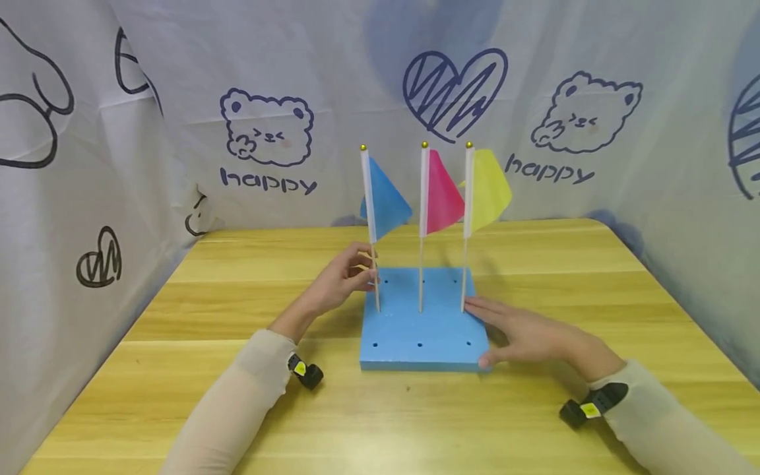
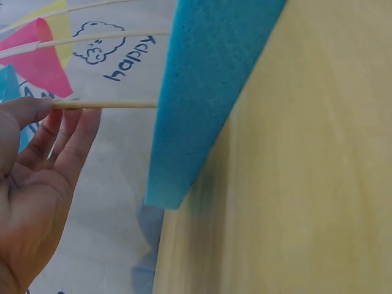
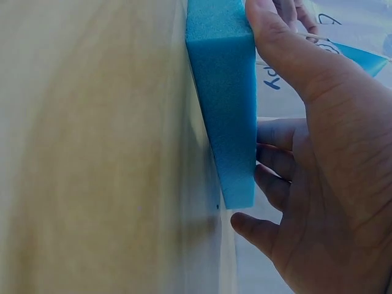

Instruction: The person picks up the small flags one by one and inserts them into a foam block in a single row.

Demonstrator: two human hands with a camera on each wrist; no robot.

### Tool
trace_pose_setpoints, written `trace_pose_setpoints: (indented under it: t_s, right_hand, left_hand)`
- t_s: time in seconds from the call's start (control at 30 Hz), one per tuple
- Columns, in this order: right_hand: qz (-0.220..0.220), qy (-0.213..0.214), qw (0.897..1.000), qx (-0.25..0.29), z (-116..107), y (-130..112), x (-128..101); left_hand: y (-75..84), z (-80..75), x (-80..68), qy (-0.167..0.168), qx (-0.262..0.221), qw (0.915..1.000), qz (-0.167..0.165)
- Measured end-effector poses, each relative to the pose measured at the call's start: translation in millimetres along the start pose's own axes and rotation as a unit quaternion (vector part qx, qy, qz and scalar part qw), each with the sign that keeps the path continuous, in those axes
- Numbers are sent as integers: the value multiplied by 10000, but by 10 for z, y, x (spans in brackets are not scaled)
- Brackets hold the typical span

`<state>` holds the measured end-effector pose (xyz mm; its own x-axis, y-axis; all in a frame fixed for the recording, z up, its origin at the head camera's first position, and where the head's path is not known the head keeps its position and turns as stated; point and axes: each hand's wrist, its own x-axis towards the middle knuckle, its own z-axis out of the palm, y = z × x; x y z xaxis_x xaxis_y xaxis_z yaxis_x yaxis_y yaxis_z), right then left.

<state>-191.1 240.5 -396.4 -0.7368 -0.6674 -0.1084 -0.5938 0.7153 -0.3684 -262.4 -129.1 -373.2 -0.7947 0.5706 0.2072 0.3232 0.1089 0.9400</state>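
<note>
A light blue foam block (image 1: 398,330) with small holes lies on the table, and three flags stand in its middle row. My left hand (image 1: 340,280) pinches the wooden stick of the blue flag (image 1: 387,203) between thumb and fingers. In the left wrist view, that stick (image 2: 125,105) runs straight into the block's top. To its right stand the pink flag (image 1: 443,198) and the yellow flag (image 1: 489,191), neither one gripped. My right hand (image 1: 528,335) rests on the block's right edge with fingers extended, fingertips near the foot of the yellow flag's stick.
The wooden table (image 1: 237,409) stretches around the block. Behind it hangs a pale cloth (image 1: 356,99) with bear and heart drawings, which also closes off both sides. More holes show in the block's front and back rows.
</note>
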Motion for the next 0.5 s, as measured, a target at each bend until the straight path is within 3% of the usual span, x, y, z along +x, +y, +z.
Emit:
trace_pose_setpoints:
  t_s: [0.5]
  right_hand:
    - [-13,-34,10000,59,-25,-10,-13]
  left_hand:
    - [19,-29,27,-303,-5,9995,-112]
